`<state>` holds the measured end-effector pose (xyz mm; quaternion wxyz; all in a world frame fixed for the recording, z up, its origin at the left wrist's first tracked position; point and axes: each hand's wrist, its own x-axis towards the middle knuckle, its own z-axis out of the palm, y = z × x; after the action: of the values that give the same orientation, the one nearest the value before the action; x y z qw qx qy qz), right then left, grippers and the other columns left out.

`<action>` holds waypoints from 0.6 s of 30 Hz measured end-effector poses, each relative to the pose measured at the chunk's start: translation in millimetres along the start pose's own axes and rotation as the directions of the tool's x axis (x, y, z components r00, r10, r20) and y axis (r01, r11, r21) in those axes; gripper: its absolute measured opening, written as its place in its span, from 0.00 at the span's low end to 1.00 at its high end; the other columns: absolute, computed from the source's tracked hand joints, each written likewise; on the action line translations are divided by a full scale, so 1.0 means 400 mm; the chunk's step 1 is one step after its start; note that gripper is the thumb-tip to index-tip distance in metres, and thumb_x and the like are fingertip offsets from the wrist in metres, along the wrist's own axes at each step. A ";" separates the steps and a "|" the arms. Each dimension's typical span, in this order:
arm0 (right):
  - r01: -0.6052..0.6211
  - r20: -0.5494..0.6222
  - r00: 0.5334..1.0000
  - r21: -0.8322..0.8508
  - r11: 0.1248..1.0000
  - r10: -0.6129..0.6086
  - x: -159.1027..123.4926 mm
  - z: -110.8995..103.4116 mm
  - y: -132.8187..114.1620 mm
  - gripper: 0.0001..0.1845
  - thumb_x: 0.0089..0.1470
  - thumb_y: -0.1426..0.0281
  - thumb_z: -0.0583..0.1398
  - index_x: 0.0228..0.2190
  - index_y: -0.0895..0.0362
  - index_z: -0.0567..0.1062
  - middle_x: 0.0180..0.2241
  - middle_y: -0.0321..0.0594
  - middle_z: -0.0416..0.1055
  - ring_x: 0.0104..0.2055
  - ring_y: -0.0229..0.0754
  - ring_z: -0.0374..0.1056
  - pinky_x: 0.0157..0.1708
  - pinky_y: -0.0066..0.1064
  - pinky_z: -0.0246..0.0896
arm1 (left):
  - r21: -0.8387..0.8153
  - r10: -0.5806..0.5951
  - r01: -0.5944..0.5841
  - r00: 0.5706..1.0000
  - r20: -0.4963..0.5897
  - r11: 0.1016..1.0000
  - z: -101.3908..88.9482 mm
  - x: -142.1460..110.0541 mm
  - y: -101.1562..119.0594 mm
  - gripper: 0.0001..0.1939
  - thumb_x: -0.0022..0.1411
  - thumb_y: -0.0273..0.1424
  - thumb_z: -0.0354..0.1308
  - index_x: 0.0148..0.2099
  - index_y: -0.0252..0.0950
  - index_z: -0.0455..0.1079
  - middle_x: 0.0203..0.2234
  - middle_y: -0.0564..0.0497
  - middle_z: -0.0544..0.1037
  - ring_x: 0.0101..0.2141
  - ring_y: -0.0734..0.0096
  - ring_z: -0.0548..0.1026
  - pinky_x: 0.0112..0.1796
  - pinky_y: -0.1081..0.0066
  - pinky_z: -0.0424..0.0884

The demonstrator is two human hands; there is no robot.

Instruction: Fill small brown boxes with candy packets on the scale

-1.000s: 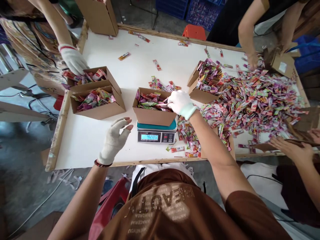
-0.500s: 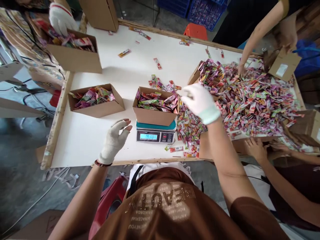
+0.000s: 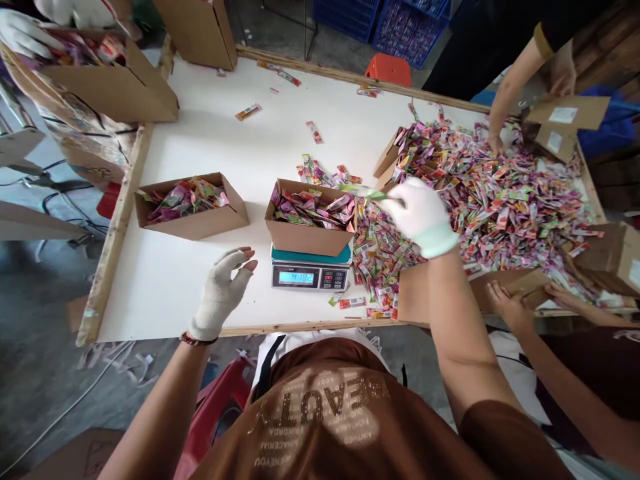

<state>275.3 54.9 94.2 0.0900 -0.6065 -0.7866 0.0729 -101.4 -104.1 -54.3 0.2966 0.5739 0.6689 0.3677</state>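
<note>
A cardboard box (image 3: 310, 236) filled with small candy sachets (image 3: 315, 210) stands on a digital scale (image 3: 311, 275) with a lit blue display. My right hand (image 3: 419, 212), in a white glove, is just right of the box, above the sachet pile. Its fingers pinch a green sachet (image 3: 367, 193), blurred by motion. My left hand (image 3: 223, 283), in a fingertip-free white glove, hovers over the white table left of the scale. Its fingers are apart and it holds nothing.
Left of the scale stands another filled box (image 3: 195, 220). A large sachet heap (image 3: 515, 200) covers the table's right side, where co-workers' hands reach in. At the upper left, gloved hands of another person touch a filled box (image 3: 110, 87). Loose sachets lie on the white tabletop (image 3: 200, 147).
My right hand has moved right, away from the box, with a green sachet now showing in its fingers. My left hand has shifted slightly left. The upper-left box has moved towards the corner.
</note>
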 end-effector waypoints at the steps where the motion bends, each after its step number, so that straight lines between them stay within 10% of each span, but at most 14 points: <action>1: -0.066 -0.075 0.995 -0.037 0.997 0.063 -0.027 -0.028 0.044 0.10 0.62 0.66 0.61 0.35 0.57 0.81 0.40 0.47 0.73 0.43 0.50 0.69 0.48 0.44 0.65 | 0.007 0.011 -0.011 1.000 -0.005 1.000 -0.002 0.008 0.005 0.18 0.68 0.44 0.58 0.47 0.35 0.77 0.52 0.40 0.81 0.50 0.57 0.80 0.53 0.58 0.77; 6: -0.207 -0.186 0.960 0.033 0.978 0.209 -0.132 -0.049 0.171 0.22 0.55 0.62 0.66 0.50 0.58 0.80 0.47 0.50 0.74 0.42 0.50 0.73 0.51 0.45 0.68 | 0.091 0.167 -0.161 0.984 -0.061 0.983 -0.027 0.082 0.083 0.15 0.69 0.41 0.57 0.46 0.36 0.77 0.49 0.43 0.82 0.52 0.59 0.79 0.56 0.58 0.74; 18: -0.163 0.068 0.986 0.270 0.949 0.150 -0.238 0.078 0.129 0.16 0.59 0.60 0.61 0.43 0.56 0.81 0.46 0.49 0.77 0.45 0.52 0.75 0.51 0.44 0.70 | 0.082 0.462 -0.463 0.886 0.030 0.883 0.001 0.259 0.315 0.12 0.71 0.37 0.56 0.46 0.39 0.79 0.50 0.47 0.82 0.49 0.61 0.79 0.52 0.61 0.75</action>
<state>340.2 -24.1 47.1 0.1487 -0.6467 -0.7202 0.2024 -49.0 7.1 52.9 0.1784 0.7308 0.5268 0.3956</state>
